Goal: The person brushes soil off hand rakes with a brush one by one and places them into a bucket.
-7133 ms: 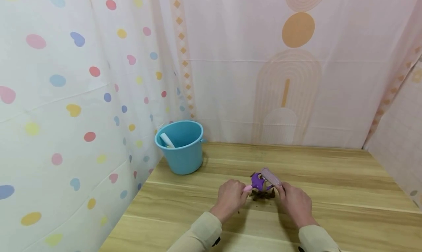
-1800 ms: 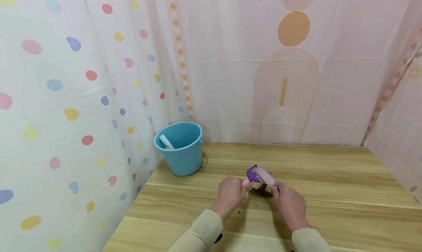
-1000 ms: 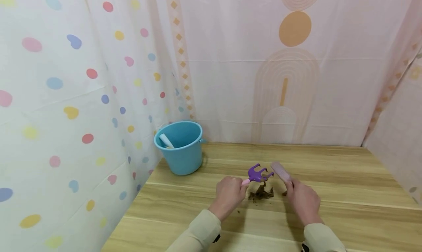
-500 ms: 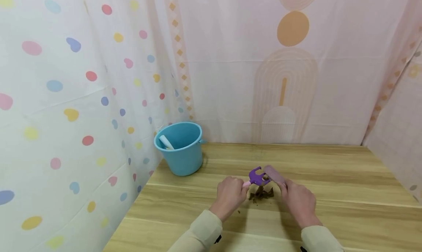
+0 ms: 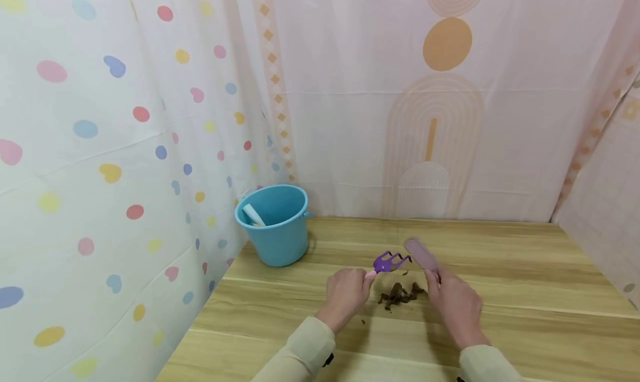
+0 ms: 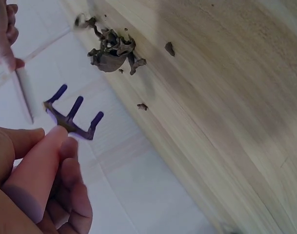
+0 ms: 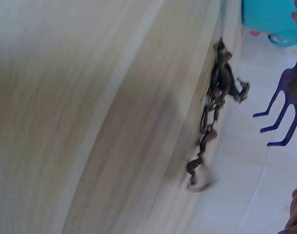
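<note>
My left hand [image 5: 347, 293] grips the pink handle of a small purple three-pronged hand rake [image 5: 385, 264], held above the table with its prongs pointing right. My right hand [image 5: 455, 304] holds a flat, pale pink paddle-shaped tool [image 5: 421, 254] with an oval head, slightly apart from the prongs. Below and between the hands lies a heap of dark brown clumps [image 5: 398, 296]. One small brown bit [image 5: 405, 272] shows just under the prong tips. The left wrist view shows the fingers [image 6: 72, 170] curled round the pink handle. Mostly out of the right wrist view is the paddle-shaped tool.
A blue bucket [image 5: 277, 243] stands at the back left of the wooden table [image 5: 500, 271], with a white stick-like thing [image 5: 254, 214] inside. Patterned curtains [image 5: 340, 121] hang behind and along the sides. Small brown crumbs [image 6: 142, 107] lie near the heap.
The paddle-shaped tool has moved repeatedly against the rake's prongs and away; now it is apart from them. Brown stuff seen on the prongs earlier has come off, and the heap below has spread rightward.
</note>
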The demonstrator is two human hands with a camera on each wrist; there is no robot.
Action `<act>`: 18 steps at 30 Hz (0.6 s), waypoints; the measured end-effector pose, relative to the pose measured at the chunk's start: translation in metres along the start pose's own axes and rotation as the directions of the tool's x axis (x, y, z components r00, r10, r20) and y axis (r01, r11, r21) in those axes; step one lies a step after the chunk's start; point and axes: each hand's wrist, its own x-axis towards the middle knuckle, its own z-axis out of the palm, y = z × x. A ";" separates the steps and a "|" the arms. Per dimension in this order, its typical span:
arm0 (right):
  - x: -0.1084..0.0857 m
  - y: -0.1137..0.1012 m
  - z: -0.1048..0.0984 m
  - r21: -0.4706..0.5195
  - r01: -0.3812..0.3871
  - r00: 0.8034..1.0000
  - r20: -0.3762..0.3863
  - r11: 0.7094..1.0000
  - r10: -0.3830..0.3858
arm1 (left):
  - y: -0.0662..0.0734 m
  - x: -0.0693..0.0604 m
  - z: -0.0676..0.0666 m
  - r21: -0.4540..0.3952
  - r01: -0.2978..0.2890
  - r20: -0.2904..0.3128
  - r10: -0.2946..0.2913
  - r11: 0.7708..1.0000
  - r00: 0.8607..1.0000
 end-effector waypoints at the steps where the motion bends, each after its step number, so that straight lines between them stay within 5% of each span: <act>1: -0.001 -0.003 0.001 0.001 0.028 0.999 -0.017 1.000 -0.028 | 0.000 0.000 0.000 0.003 0.002 -0.009 -0.002 1.000 1.000; 8: -0.014 -0.022 0.013 -0.009 0.217 0.973 -0.076 0.976 -0.218 | 0.002 0.001 -0.001 -0.049 0.027 -0.051 -0.030 0.998 0.998; 18: -0.019 -0.019 0.015 -0.059 0.095 0.995 -0.004 0.994 -0.096 | 0.003 -0.002 0.000 -0.085 0.067 -0.027 -0.070 0.994 0.997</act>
